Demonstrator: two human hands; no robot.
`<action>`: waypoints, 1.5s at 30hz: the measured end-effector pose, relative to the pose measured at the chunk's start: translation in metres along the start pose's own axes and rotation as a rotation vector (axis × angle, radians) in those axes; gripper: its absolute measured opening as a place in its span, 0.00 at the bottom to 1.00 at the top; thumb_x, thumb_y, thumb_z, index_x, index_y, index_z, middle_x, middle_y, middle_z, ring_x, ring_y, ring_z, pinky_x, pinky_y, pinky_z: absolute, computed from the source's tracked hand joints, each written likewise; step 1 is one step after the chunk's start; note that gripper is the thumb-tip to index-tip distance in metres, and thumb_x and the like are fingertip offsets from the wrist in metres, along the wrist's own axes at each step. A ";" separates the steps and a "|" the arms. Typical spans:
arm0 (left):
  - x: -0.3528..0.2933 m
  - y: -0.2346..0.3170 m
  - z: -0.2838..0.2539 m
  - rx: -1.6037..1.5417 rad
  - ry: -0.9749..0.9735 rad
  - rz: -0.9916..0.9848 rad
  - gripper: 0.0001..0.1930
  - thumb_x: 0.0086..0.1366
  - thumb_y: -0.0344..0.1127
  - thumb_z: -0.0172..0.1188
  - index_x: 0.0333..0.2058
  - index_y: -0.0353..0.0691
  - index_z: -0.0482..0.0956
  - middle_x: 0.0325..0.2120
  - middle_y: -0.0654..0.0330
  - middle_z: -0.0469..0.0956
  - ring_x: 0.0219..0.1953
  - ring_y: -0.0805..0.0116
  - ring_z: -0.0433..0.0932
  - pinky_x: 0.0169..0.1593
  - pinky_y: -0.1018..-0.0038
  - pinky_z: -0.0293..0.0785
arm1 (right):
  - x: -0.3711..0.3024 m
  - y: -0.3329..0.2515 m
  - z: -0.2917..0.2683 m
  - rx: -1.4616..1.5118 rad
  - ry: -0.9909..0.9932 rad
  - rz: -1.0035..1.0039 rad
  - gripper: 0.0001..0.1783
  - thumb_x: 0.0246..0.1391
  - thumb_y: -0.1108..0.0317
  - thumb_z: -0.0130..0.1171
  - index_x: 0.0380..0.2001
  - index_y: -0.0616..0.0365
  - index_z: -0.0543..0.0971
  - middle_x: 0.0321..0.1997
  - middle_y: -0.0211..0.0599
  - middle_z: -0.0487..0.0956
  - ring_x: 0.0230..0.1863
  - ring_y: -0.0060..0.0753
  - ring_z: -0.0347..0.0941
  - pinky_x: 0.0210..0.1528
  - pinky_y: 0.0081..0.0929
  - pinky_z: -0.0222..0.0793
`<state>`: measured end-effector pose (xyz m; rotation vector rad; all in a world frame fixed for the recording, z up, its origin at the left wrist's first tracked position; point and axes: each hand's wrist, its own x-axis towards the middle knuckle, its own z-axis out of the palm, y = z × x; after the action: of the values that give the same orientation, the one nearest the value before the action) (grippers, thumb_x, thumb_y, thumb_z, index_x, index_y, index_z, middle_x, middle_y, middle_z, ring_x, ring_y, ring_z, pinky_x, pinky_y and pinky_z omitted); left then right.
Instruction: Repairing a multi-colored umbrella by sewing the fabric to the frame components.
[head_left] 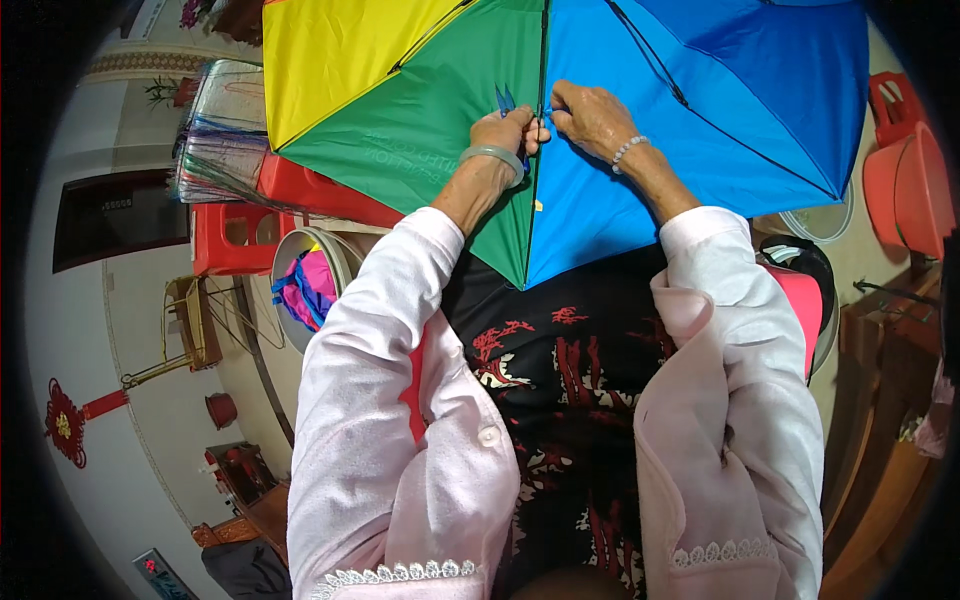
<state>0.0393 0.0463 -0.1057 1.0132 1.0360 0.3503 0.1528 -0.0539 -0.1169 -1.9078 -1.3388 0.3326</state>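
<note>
over the lap (575,400) an umbrella (570,195) of yellow, green and blue lies spread; at its black rib (543,60) the right hand (594,122) curls, its pinch i can't tell, while the left hand (506,132) is closed round blue snips (505,99).

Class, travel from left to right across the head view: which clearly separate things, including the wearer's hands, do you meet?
Red knotted wall hanging → bundle of bright cloth → left hand → right hand → red plastic tub.
</note>
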 end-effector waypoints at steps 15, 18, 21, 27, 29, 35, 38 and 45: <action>0.001 -0.002 -0.005 0.041 -0.105 0.032 0.09 0.59 0.30 0.49 0.23 0.31 0.68 0.16 0.55 0.72 0.14 0.72 0.68 0.17 0.80 0.63 | 0.006 -0.001 -0.004 0.007 -0.009 -0.053 0.10 0.48 0.66 0.48 0.22 0.62 0.71 0.20 0.50 0.72 0.20 0.48 0.68 0.23 0.38 0.62; 0.002 0.000 -0.007 0.052 -0.146 0.015 0.10 0.59 0.31 0.49 0.22 0.31 0.68 0.16 0.54 0.72 0.13 0.72 0.68 0.17 0.80 0.62 | 0.011 -0.005 -0.004 0.066 0.011 -0.085 0.11 0.48 0.65 0.47 0.21 0.63 0.70 0.23 0.52 0.73 0.27 0.56 0.68 0.26 0.43 0.62; -0.002 0.008 -0.001 0.076 -0.190 -0.036 0.11 0.60 0.32 0.49 0.21 0.32 0.69 0.16 0.55 0.72 0.15 0.72 0.68 0.20 0.79 0.63 | 0.014 0.010 -0.002 -0.013 0.039 -0.054 0.11 0.48 0.65 0.47 0.20 0.63 0.70 0.21 0.50 0.73 0.22 0.50 0.69 0.22 0.40 0.63; 0.002 0.009 -0.013 0.117 -0.238 -0.052 0.12 0.61 0.34 0.49 0.22 0.33 0.70 0.16 0.57 0.71 0.17 0.74 0.67 0.24 0.80 0.65 | 0.002 -0.021 -0.015 0.377 -0.289 0.386 0.11 0.50 0.67 0.45 0.19 0.61 0.69 0.14 0.41 0.73 0.12 0.32 0.68 0.12 0.29 0.62; 0.001 0.009 -0.011 0.120 -0.245 -0.056 0.12 0.61 0.34 0.49 0.22 0.33 0.70 0.16 0.57 0.72 0.16 0.74 0.67 0.23 0.80 0.64 | 0.000 -0.023 -0.016 0.468 -0.270 0.431 0.10 0.53 0.65 0.46 0.22 0.58 0.69 0.12 0.33 0.71 0.10 0.22 0.64 0.10 0.21 0.59; -0.001 0.008 -0.005 0.080 -0.182 -0.063 0.11 0.58 0.29 0.48 0.19 0.30 0.70 0.16 0.53 0.73 0.12 0.72 0.66 0.17 0.81 0.62 | 0.000 -0.022 -0.012 0.540 -0.217 0.464 0.09 0.50 0.67 0.47 0.20 0.59 0.69 0.13 0.34 0.71 0.09 0.22 0.65 0.08 0.20 0.59; -0.002 0.007 -0.005 0.059 -0.156 -0.058 0.10 0.58 0.29 0.49 0.20 0.29 0.70 0.15 0.53 0.73 0.12 0.72 0.67 0.16 0.81 0.63 | 0.004 -0.014 0.002 0.601 -0.146 0.372 0.08 0.49 0.68 0.49 0.20 0.58 0.69 0.14 0.34 0.71 0.13 0.22 0.68 0.10 0.20 0.60; -0.002 0.004 0.000 0.113 -0.058 -0.045 0.10 0.59 0.32 0.51 0.23 0.31 0.70 0.18 0.54 0.74 0.13 0.74 0.67 0.17 0.81 0.64 | 0.007 0.020 -0.010 0.012 0.106 -0.135 0.06 0.48 0.70 0.51 0.21 0.60 0.69 0.17 0.35 0.72 0.20 0.24 0.70 0.13 0.22 0.64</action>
<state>0.0397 0.0472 -0.1011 1.0935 1.0340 0.2260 0.1754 -0.0547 -0.1232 -1.7896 -1.3829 0.1689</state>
